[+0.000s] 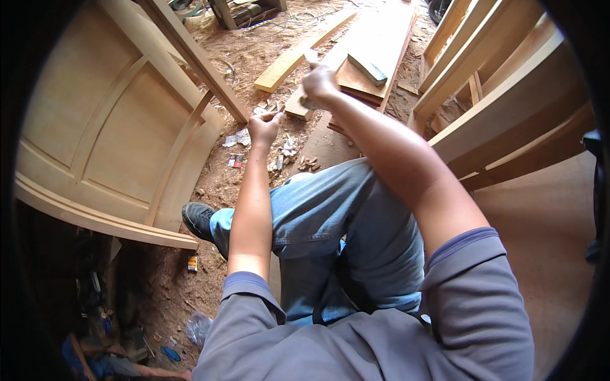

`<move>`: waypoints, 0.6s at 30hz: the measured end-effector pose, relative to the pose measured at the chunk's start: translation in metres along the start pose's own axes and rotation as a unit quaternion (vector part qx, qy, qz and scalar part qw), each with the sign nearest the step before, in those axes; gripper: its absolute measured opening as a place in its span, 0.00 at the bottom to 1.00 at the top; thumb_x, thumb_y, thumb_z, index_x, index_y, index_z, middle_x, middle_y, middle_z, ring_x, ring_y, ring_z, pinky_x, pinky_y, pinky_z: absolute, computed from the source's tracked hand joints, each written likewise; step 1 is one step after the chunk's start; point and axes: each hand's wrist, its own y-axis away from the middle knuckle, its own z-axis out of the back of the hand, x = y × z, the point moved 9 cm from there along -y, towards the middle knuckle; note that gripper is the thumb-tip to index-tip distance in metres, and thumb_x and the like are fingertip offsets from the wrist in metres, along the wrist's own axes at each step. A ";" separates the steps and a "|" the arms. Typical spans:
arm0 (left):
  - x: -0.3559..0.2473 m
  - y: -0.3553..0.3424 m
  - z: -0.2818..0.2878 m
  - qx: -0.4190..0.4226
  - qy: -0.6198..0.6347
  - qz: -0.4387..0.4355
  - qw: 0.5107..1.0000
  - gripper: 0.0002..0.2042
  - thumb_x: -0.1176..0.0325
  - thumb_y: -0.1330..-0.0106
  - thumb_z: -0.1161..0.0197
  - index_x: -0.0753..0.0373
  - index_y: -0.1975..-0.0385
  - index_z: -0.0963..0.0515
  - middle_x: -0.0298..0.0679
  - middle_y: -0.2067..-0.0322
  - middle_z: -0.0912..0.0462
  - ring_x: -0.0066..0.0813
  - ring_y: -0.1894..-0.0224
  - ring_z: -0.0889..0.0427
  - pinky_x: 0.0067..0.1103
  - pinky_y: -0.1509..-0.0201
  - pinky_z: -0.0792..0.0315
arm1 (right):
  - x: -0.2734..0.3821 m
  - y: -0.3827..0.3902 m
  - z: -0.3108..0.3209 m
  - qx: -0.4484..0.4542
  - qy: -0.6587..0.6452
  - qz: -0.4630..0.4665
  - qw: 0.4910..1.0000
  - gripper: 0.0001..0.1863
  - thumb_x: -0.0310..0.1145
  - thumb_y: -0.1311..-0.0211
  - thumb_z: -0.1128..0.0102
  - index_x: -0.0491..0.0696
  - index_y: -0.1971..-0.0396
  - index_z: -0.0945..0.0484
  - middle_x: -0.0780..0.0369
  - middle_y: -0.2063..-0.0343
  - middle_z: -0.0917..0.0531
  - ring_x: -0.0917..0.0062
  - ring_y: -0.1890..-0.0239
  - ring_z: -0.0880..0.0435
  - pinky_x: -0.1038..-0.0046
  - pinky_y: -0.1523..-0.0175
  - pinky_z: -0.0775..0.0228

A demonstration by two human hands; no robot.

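Observation:
My left hand is closed in a pinch, low over the shavings. A small thing at its fingertips is too fine to name. My right hand is closed and slightly smeared, further forward beside the stacked boards. It grips something I cannot make out; a pale end shows above the fist and a brownish part below. Beneath it lies the end of a short light wood block. Small wood offcuts lie scattered on the board near my knee.
A panelled wooden door leans at the left, beside an upright timber. Stacked boards carry a grey block. A yellowish plank lies ahead. Wooden frames stand right. Another person's arm shows lower left.

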 end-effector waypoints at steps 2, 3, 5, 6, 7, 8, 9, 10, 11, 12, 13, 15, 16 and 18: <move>0.000 0.000 0.002 -0.008 0.104 0.024 0.994 0.08 0.71 0.41 0.33 0.68 0.66 0.18 0.34 0.76 0.18 0.15 0.78 0.23 0.13 0.74 0.30 | -0.003 -0.008 0.005 0.035 0.069 0.052 0.996 0.21 0.31 0.33 0.56 0.52 0.41 0.30 0.58 0.74 0.18 0.85 0.87 0.27 0.79 0.83 0.28; 0.000 0.000 0.004 -0.012 0.162 0.029 0.986 0.07 0.71 0.40 0.34 0.68 0.66 0.18 0.33 0.77 0.18 0.15 0.78 0.23 0.13 0.74 0.29 | -0.019 -0.009 -0.003 0.087 0.090 0.001 0.992 0.20 0.33 0.33 0.54 0.53 0.42 0.28 0.59 0.73 0.18 0.86 0.86 0.27 0.79 0.81 0.29; 0.008 0.001 0.005 -0.017 0.194 0.071 0.978 0.07 0.71 0.39 0.36 0.68 0.66 0.19 0.34 0.75 0.18 0.16 0.77 0.23 0.13 0.74 0.27 | -0.023 -0.005 -0.025 0.179 0.158 0.051 0.970 0.19 0.33 0.37 0.47 0.55 0.46 0.24 0.64 0.75 0.18 0.87 0.80 0.24 0.79 0.72 0.29; 0.010 0.001 0.007 -0.025 0.197 0.074 0.977 0.07 0.71 0.38 0.36 0.68 0.66 0.19 0.35 0.74 0.18 0.16 0.76 0.23 0.13 0.74 0.27 | -0.021 -0.001 -0.033 0.192 0.141 0.077 0.968 0.19 0.32 0.39 0.47 0.57 0.47 0.22 0.61 0.69 0.16 0.83 0.74 0.21 0.76 0.66 0.27; 0.013 0.002 0.010 -0.030 0.201 0.080 0.976 0.07 0.71 0.38 0.36 0.68 0.66 0.19 0.35 0.73 0.18 0.16 0.76 0.23 0.13 0.75 0.27 | -0.021 0.003 -0.044 0.226 0.120 0.078 0.964 0.19 0.31 0.41 0.47 0.60 0.49 0.21 0.59 0.63 0.15 0.79 0.68 0.18 0.74 0.60 0.26; 0.020 0.004 0.012 -0.040 0.198 0.104 0.974 0.07 0.70 0.38 0.37 0.67 0.66 0.20 0.35 0.73 0.18 0.16 0.76 0.23 0.12 0.76 0.27 | -0.017 0.007 -0.051 0.233 0.149 0.091 0.957 0.18 0.31 0.42 0.45 0.59 0.51 0.19 0.58 0.67 0.15 0.80 0.70 0.18 0.74 0.61 0.26; 0.023 0.005 0.013 -0.041 0.203 0.110 0.972 0.07 0.70 0.38 0.37 0.67 0.66 0.20 0.35 0.73 0.18 0.16 0.76 0.23 0.12 0.76 0.28 | -0.014 0.012 -0.057 0.249 0.164 0.102 0.949 0.18 0.31 0.43 0.45 0.59 0.52 0.19 0.58 0.67 0.15 0.79 0.70 0.18 0.73 0.61 0.25; 0.027 0.006 0.013 -0.042 0.207 0.123 0.970 0.07 0.70 0.38 0.37 0.67 0.66 0.20 0.35 0.73 0.19 0.15 0.76 0.23 0.12 0.77 0.28 | -0.009 0.018 -0.063 0.265 0.177 0.115 0.941 0.18 0.31 0.43 0.45 0.59 0.52 0.19 0.58 0.67 0.15 0.78 0.70 0.18 0.73 0.61 0.25; 0.032 0.006 0.012 -0.039 0.213 0.145 0.966 0.07 0.70 0.38 0.37 0.67 0.66 0.20 0.35 0.74 0.19 0.15 0.76 0.23 0.12 0.77 0.28 | -0.004 0.023 -0.065 0.268 0.190 0.136 0.935 0.18 0.31 0.44 0.45 0.59 0.53 0.18 0.57 0.68 0.15 0.77 0.71 0.18 0.73 0.61 0.25; 0.034 0.005 0.012 -0.038 0.205 0.144 0.967 0.07 0.70 0.37 0.37 0.66 0.66 0.19 0.34 0.74 0.19 0.15 0.76 0.23 0.12 0.77 0.29 | -0.005 0.026 -0.069 0.280 0.210 0.126 0.928 0.18 0.31 0.46 0.44 0.58 0.53 0.18 0.57 0.68 0.15 0.75 0.70 0.17 0.72 0.60 0.25; 0.033 0.003 0.012 -0.041 0.204 0.130 0.970 0.06 0.70 0.37 0.37 0.66 0.66 0.19 0.34 0.74 0.19 0.15 0.76 0.23 0.12 0.77 0.28 | -0.004 0.030 -0.069 0.278 0.240 0.147 0.918 0.19 0.31 0.47 0.45 0.57 0.54 0.18 0.55 0.66 0.15 0.72 0.68 0.17 0.70 0.58 0.25; 0.036 0.000 0.013 -0.045 0.202 0.120 0.971 0.06 0.70 0.37 0.38 0.66 0.66 0.19 0.34 0.74 0.19 0.15 0.77 0.23 0.12 0.77 0.28 | -0.007 0.032 -0.073 0.286 0.263 0.158 0.908 0.19 0.30 0.48 0.48 0.56 0.55 0.17 0.54 0.64 0.16 0.70 0.64 0.16 0.69 0.55 0.25; 0.037 -0.002 0.013 -0.053 0.201 0.110 0.972 0.05 0.71 0.36 0.38 0.66 0.67 0.19 0.34 0.74 0.19 0.16 0.78 0.23 0.12 0.76 0.28 | -0.008 0.031 -0.074 0.283 0.246 0.160 0.913 0.19 0.30 0.48 0.48 0.56 0.56 0.17 0.54 0.64 0.16 0.69 0.63 0.16 0.69 0.54 0.25; 0.039 -0.007 0.014 -0.051 0.188 0.092 0.976 0.05 0.71 0.37 0.38 0.66 0.67 0.19 0.34 0.74 0.18 0.16 0.78 0.23 0.12 0.76 0.27 | -0.017 0.029 -0.080 0.298 0.222 0.133 0.919 0.18 0.31 0.47 0.48 0.55 0.57 0.16 0.53 0.63 0.16 0.67 0.61 0.16 0.68 0.52 0.26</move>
